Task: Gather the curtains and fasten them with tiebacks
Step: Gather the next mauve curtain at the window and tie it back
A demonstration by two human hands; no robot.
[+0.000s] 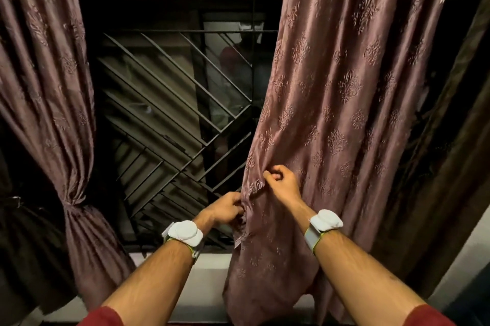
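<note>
left curtain hangs at frame left, cinched by its tieback. at centre, left hand pinches the right curtain edge; right hand, fingers curled, bunches the fabric just above.

Sheeny embossed cloth curtain (damask-like), dark metal grille

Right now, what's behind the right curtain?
The right curtain covers that side of the window; the black grille shows only in the gap. Both hands, left and right, grip its inner edge. Anything behind the fabric is hidden.
</note>
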